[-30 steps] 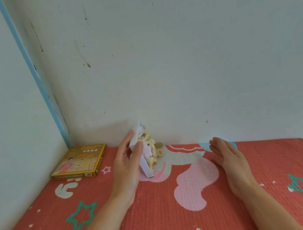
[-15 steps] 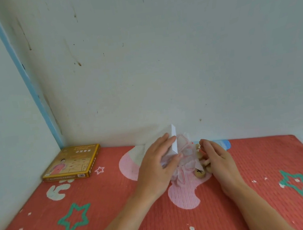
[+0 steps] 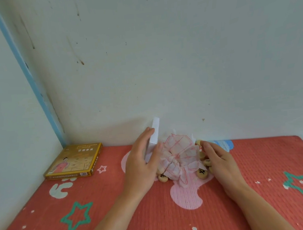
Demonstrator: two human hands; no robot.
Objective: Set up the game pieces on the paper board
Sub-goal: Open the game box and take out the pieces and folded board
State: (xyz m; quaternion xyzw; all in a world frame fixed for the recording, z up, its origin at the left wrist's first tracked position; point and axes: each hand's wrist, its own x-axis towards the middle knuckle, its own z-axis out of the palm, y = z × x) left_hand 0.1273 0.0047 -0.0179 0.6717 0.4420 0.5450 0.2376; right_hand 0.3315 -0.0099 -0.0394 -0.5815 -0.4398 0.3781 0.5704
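Observation:
A crumpled paper board (image 3: 179, 155) with red lines lies in a heap on the red mat (image 3: 119, 211) near the wall. Round wooden game pieces (image 3: 201, 173) with black characters lie scattered under and around it. My left hand (image 3: 142, 162) grips a white box tray (image 3: 154, 139), tilted on its edge just left of the paper. My right hand (image 3: 217, 160) rests with fingers straight against the pieces on the right side of the heap.
A yellow game box lid (image 3: 75, 161) lies flat in the left corner of the mat, against the wall. White walls close off the back and the left. The mat has star and cloud prints.
The tray was tipped and the pieces and crumpled paper spilled out onto the mat. My right hand moved in to the pile's right side. My left hand keeps holding the tray.

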